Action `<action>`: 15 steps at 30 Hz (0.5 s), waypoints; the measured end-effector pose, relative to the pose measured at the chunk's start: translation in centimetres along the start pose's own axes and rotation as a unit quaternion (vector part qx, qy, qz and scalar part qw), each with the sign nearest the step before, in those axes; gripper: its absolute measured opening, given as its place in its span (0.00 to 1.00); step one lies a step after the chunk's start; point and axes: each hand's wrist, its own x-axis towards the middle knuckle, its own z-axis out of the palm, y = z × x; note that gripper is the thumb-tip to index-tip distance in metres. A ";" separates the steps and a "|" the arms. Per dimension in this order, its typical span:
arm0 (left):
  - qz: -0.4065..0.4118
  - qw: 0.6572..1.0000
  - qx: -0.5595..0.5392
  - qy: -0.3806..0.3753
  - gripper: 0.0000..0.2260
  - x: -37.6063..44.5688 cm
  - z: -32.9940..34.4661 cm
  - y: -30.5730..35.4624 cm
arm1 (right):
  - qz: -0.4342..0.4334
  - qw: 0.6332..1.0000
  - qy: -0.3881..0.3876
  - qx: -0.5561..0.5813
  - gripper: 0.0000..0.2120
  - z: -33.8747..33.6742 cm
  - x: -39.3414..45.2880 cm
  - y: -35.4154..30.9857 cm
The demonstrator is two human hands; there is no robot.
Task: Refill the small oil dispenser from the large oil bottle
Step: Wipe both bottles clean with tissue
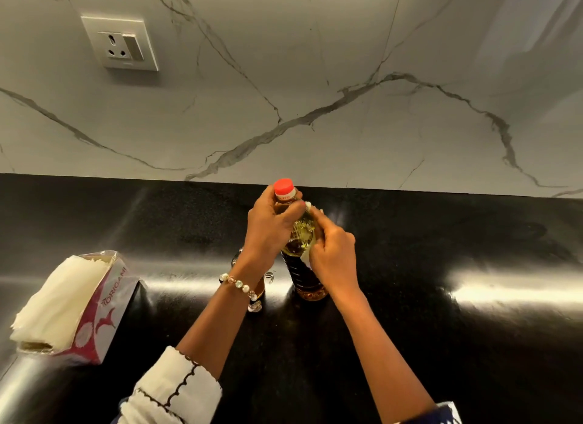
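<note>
The large oil bottle [302, 234] stands upright on the black counter [441, 313], full of yellow oil, with its red cap [284, 187] screwed on. My left hand [271, 225] grips the bottle's neck just below the cap. My right hand [331, 253] holds a white tissue [307, 259] pressed against the bottle's right side. The small oil dispenser [260, 286] stands just left of the bottle, mostly hidden behind my left wrist and bead bracelet.
An open pack of white tissues [72, 307] lies at the counter's left. A marble backsplash [315, 108] rises right behind the bottle, with a wall socket [121, 43] at upper left.
</note>
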 end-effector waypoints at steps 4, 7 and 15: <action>-0.011 0.999 -0.029 -0.006 0.09 0.0 0.0 -0.1 | 0.024 0.999 -0.044 -0.022 0.19 -1.3 -1.0 0.8; -0.004 0.998 -0.064 -0.017 0.10 0.0 0.1 -0.3 | 0.004 0.999 -0.035 0.001 0.20 -1.2 -1.3 -0.2; 0.046 0.989 -0.061 -0.129 0.07 0.3 -0.2 -0.3 | 0.118 0.992 -0.020 0.033 0.17 -2.4 -0.8 2.3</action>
